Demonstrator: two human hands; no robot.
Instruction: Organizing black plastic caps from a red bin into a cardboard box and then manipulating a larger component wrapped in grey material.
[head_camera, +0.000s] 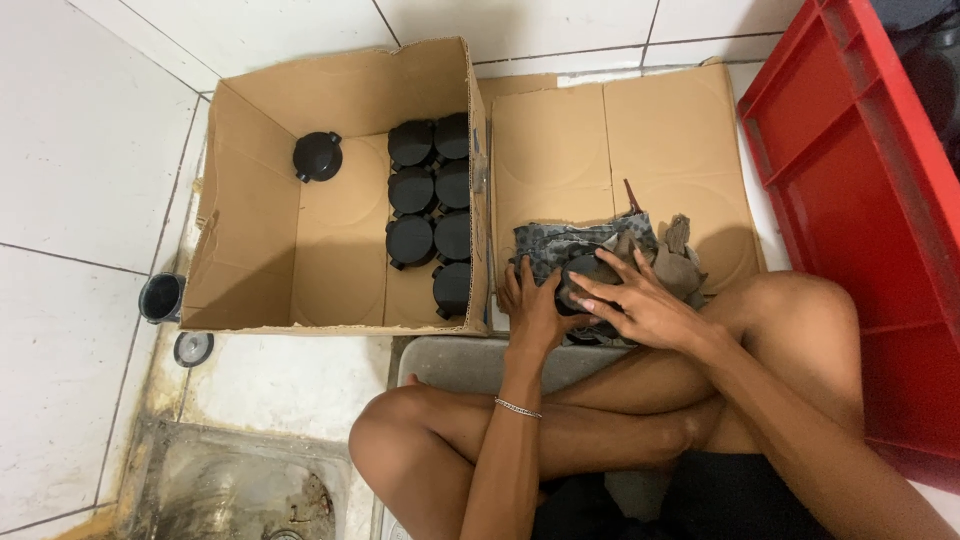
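I sit cross-legged on the floor. My left hand (530, 305) and my right hand (640, 305) both grip one round black plastic part (583, 270), pressed against a grey patterned rag (575, 240) that lies on a flattened cardboard sheet (620, 140). The right hand's fingers spread over the part's top, and the left hand cups its left side. Most of the part is hidden under my fingers. To the left, an open cardboard box (250, 230) holds several like black parts (432, 205) in two rows at its right wall, plus one lone black part (318, 156) at the back.
A red plastic crate (850, 170) stands at the right. A small dark cup (161, 297) and a round lid (193, 348) lie left of the box on white tiles. A dirty floor drain (240, 490) sits at the lower left. A grey mat (470, 360) is under my legs.
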